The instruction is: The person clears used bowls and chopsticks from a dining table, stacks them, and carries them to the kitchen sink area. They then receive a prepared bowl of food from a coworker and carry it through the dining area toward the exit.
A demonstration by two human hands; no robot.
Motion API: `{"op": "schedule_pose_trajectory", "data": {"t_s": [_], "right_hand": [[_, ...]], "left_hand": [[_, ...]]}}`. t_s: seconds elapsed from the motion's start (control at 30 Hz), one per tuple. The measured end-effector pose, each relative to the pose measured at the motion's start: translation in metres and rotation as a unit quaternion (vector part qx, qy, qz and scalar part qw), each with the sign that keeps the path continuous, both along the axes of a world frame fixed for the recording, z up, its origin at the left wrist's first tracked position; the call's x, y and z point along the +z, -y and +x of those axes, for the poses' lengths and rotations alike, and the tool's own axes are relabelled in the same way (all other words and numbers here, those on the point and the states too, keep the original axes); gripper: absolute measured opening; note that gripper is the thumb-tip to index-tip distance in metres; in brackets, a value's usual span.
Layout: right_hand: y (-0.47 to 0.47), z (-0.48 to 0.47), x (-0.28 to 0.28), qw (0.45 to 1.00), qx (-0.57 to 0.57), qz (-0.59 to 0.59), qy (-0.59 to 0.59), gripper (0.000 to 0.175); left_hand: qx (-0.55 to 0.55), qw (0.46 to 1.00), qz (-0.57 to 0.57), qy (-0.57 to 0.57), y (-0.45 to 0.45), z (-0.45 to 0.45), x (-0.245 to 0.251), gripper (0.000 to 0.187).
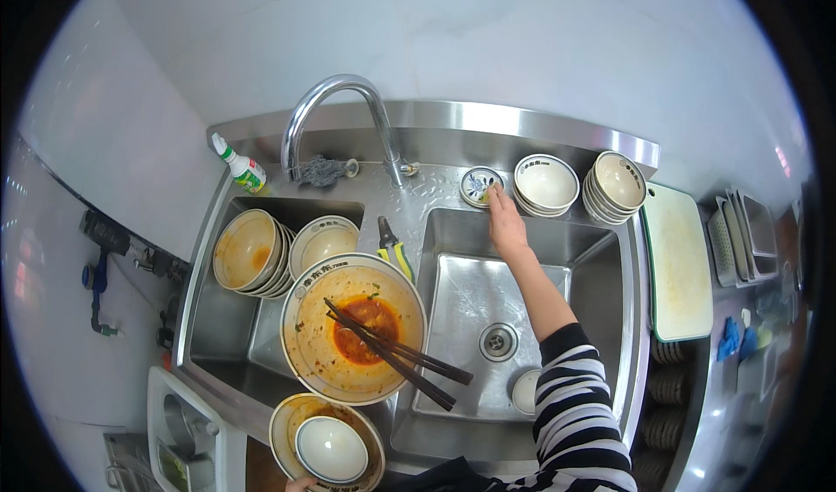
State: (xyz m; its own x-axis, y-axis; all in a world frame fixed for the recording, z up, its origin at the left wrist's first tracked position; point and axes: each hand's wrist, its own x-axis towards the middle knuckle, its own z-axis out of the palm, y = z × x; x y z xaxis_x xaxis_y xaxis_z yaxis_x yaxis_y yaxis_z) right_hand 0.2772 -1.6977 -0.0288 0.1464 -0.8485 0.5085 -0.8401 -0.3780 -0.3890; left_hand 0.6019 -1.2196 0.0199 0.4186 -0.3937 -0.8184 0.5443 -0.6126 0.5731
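Observation:
My left hand (301, 485), mostly cut off at the bottom edge, grips the rim of a soiled bowl (366, 427). Inside that bowl sits a smaller white bowl (332, 449). Just beyond is a large bowl (313, 361) with red, oily broth (366, 348) and several dark chopsticks (418, 371) leaning over its rim; it rests over the divider between two sinks. Across the right sink, my right hand (507, 224) reaches to a small blue-patterned dish (478, 184), fingertips at its right edge. The thumb is hidden, so its grip is unclear.
Stacked soiled bowls (245, 247) and another bowl (324, 244) lie in the left sink. Yellow-handled scissors (394, 249) lie on the divider, behind it an arched faucet (339, 84). White bowls (547, 182) and a taller stack (614, 185) line the ledge. A cutting board (679, 263) is right.

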Motion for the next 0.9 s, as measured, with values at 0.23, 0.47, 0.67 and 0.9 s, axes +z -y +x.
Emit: {"op": "schedule_pose_trajectory", "data": {"t_s": [0.23, 0.47, 0.67, 0.9], "right_hand": [[0.017, -0.012, 0.011, 0.996, -0.060, 0.030, 0.055, 0.013], [-0.033, -0.020, 0.025, 0.976, 0.011, 0.217, 0.005, 0.016], [-0.105, -0.045, -0.018, 0.916, 0.024, 0.386, 0.111, 0.009], [-0.208, -0.029, 0.003, 0.899, 0.223, 0.376, -0.007, 0.014]], "left_hand": [[0.046, 0.990, -0.122, -0.053, 0.017, -0.010, 0.014, 0.051], [0.055, 0.989, -0.120, -0.059, 0.022, -0.016, 0.014, 0.044], [0.060, 0.987, -0.138, -0.063, 0.022, -0.019, 0.017, 0.040], [0.031, 0.989, -0.137, -0.054, 0.026, -0.018, 0.017, 0.039]]}}
